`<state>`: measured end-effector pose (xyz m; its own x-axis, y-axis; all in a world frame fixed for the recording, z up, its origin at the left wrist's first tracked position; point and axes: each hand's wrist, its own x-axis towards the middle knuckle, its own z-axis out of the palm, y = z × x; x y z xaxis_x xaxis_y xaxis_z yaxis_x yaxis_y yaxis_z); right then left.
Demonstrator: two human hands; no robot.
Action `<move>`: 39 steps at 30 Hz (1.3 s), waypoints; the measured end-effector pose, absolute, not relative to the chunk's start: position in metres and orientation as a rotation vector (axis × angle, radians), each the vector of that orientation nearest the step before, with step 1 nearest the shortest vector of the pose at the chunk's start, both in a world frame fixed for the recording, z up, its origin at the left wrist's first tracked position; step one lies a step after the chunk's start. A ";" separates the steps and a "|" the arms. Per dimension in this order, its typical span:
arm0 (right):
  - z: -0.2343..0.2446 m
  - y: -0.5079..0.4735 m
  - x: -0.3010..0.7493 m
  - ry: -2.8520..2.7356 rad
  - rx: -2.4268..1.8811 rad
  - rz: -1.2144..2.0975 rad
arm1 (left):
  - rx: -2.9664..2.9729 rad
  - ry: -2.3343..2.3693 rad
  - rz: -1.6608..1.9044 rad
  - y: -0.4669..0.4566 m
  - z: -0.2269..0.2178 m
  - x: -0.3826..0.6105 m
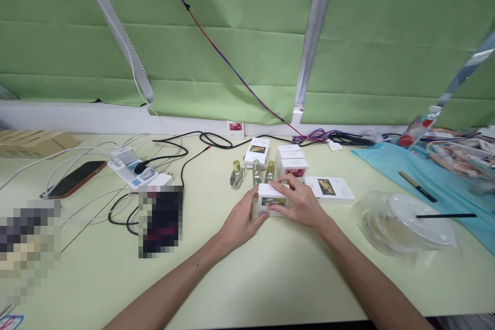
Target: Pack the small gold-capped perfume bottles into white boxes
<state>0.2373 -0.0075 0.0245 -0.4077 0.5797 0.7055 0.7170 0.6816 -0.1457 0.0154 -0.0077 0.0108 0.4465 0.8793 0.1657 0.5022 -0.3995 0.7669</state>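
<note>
A small white box with a floral label (271,199) stands on the pale table (270,268), gripped from both sides. My left hand (242,219) pinches its left end and my right hand (299,203) curls over its top and right end. Just behind the box stand three small gold-capped glass bottles (253,171). More white boxes lie beyond: one with a dark label (257,151), a stack with a red label (292,162), and a flat one (330,188) to the right.
A power strip with plugs and tangled cables (133,170) lies at the left, next to a dark phone (75,179). A clear plastic lidded container (406,221) sits at the right, beside a teal cloth (433,180) with clutter. Green curtains hang behind.
</note>
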 end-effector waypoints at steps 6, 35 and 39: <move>0.027 -0.002 0.253 -2.144 -1.019 -0.261 | 2.051 1.159 0.782 -0.010 0.011 0.015; 0.019 0.019 0.295 -2.040 -1.076 -0.509 | 2.124 1.166 0.719 -0.012 0.012 0.013; 0.017 0.022 0.296 -2.032 -1.080 -0.488 | 2.127 1.152 0.727 -0.012 0.011 0.013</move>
